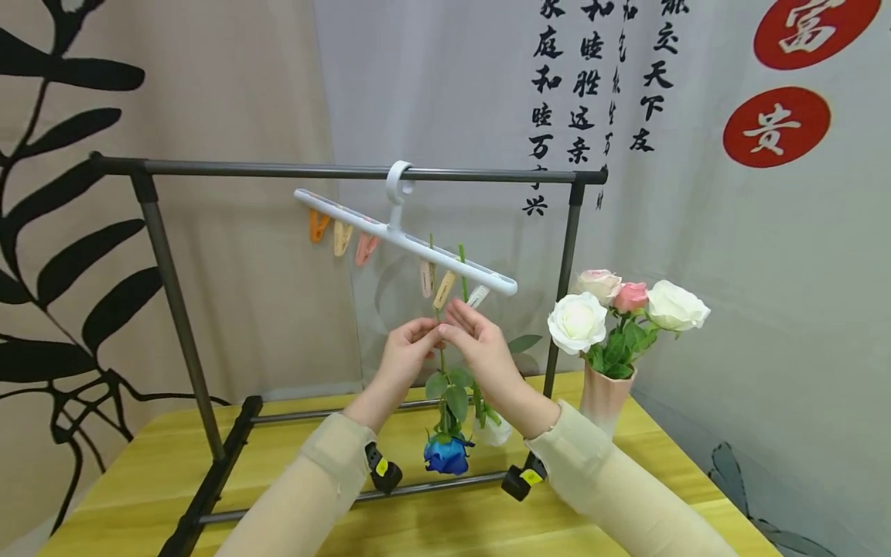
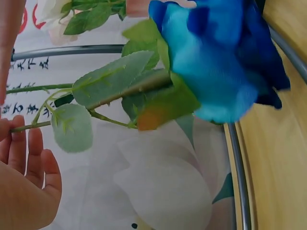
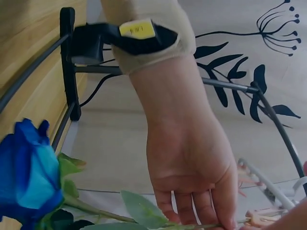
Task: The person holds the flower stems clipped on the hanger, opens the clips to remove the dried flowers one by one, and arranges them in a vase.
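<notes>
A blue rose (image 1: 447,455) hangs head down below a white hanger (image 1: 455,265). My left hand (image 1: 407,352) pinches its green stem (image 1: 442,358), thumb and index together, as the right wrist view shows. On the same stem, the thumb and fingertips of my right hand (image 1: 487,352) pinch close beside the left fingertips. Just above both hands is a tan clothespin (image 1: 445,290); I cannot tell whether it clamps the stem. A pale pink clothespin (image 1: 427,278) and a white clothespin (image 1: 478,295) flank it. Behind my right hand, a white rose (image 1: 493,430) hangs upside down, partly hidden.
The tilted hanger hooks over a dark metal rack (image 1: 257,169) on a wooden table (image 1: 668,464). Orange (image 1: 319,225), yellow (image 1: 342,238) and pink (image 1: 366,248) clothespins line its left half. At right stands a pink vase (image 1: 604,398) of white and pink roses (image 1: 578,323).
</notes>
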Tool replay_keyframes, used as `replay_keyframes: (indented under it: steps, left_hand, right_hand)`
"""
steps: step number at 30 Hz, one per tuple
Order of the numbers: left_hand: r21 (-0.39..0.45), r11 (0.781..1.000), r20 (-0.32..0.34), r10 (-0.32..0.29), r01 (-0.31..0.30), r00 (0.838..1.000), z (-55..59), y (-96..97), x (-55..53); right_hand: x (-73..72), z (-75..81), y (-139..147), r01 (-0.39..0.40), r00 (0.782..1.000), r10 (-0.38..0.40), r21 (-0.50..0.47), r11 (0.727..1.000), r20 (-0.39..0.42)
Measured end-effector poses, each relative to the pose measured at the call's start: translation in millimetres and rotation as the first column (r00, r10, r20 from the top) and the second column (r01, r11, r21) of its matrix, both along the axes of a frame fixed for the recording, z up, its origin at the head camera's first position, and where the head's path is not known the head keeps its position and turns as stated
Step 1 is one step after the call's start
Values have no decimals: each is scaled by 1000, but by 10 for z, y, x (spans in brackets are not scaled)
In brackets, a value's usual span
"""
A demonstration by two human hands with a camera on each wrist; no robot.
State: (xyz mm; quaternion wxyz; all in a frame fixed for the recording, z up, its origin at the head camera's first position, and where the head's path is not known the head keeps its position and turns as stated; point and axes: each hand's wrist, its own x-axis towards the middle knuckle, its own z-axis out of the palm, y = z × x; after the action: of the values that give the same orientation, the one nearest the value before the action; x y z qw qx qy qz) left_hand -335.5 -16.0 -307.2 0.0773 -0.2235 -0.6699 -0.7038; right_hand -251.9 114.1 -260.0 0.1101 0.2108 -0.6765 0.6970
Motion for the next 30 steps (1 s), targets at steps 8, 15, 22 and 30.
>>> replay_keyframes:
  steps: [8,15,22,30]
  left_hand:
    - [-19,1000,-2,-15,15,1000,6,16,5]
    - [-20,1000,23,-23,24,999,53,-7,-7]
    - [-49,999,19,-22,23,1000,229,-26,195]
    - [-13,1000,39,-28,29,999,87,17,-12]
  right_hand:
    - [-299,137,-123,72,997,-70,-68,995,33]
    - [-497,223,-176,155,986,-140,-187,970,88]
    - [-635,281,-164,229,967,-191,-249,941,169]
    - [-715,349,-114,189,963,-120,-287,939,242]
